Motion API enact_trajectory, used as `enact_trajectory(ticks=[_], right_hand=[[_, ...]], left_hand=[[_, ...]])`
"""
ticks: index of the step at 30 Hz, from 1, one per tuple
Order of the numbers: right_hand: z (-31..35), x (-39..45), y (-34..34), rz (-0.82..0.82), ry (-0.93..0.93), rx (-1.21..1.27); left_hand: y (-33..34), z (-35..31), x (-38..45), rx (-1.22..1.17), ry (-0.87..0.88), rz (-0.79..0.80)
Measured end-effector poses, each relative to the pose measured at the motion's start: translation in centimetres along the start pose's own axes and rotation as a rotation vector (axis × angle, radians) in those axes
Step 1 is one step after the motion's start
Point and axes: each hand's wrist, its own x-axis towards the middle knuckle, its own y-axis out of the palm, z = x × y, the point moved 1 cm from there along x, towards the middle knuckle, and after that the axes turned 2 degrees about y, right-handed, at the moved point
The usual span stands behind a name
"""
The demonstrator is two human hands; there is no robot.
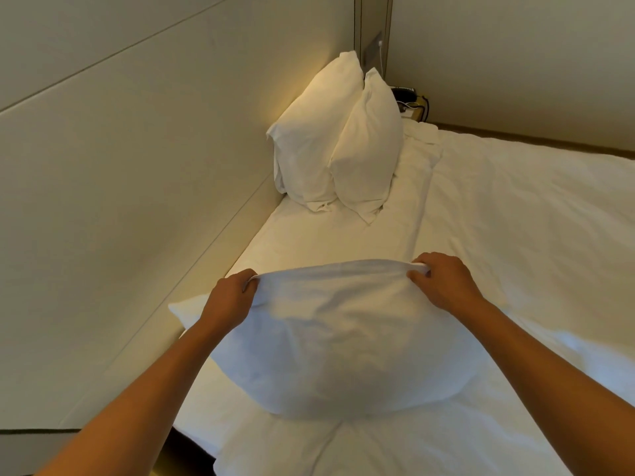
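Observation:
A plump white pillow (336, 341) stands on the bed in front of me. My left hand (228, 298) grips its upper left corner. My right hand (441, 281) pinches the upper right corner, and the top edge is stretched between them. The pillow's lower part rests on the white bed sheet (515, 235). Another white pillow corner (182, 309) pokes out behind my left wrist.
Two white pillows (336, 146) lean upright against the padded headboard (137, 166) at the far end. A bedside table with dark devices and cables (410, 99) sits in the corner. The duvet is folded back along the bed's middle.

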Motion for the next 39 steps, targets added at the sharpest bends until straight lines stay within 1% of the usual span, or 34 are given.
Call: enact_trajectory(ticks=[2,7,10,14,18,25,28,31,35,39], right_hand=[[0.4,0.2,-0.1,-0.007,0.009,0.003],[2.9,-0.1,-1.2,-0.132,-0.039,0.088],[4.9,0.0,-1.8,-0.193,-0.058,0.129],[8.5,1.1,-2.5,-0.275,-0.082,0.142],[13.7,3.5,-3.5,-0.315,-0.183,0.164],[23.1,8.5,-3.2,-0.312,-0.313,0.263],[24.5,10.0,-1.8,-0.290,-0.319,0.261],[25.2,11.1,0.8,-0.224,-0.318,0.273],[24.9,12.6,4.3,-0.146,-0.271,0.278],[24.7,14.9,6.0,-0.121,-0.221,0.288]], left_hand=[[-0.2,0.1,0.4,0.032,0.014,-0.002],[-1.5,1.1,1.1,0.042,0.042,-0.026],[-2.8,1.6,1.7,0.009,0.054,-0.054],[-5.4,2.4,2.4,-0.030,0.050,-0.101],[-9.4,4.1,2.2,-0.040,0.031,-0.177],[-16.0,7.8,0.5,-0.057,-0.099,-0.349],[-16.5,8.7,-0.4,-0.083,-0.134,-0.364],[-15.7,9.8,-1.2,-0.100,-0.181,-0.351],[-13.6,10.7,-1.6,-0.081,-0.235,-0.272],[-12.5,10.6,-0.5,-0.082,-0.265,-0.222]])
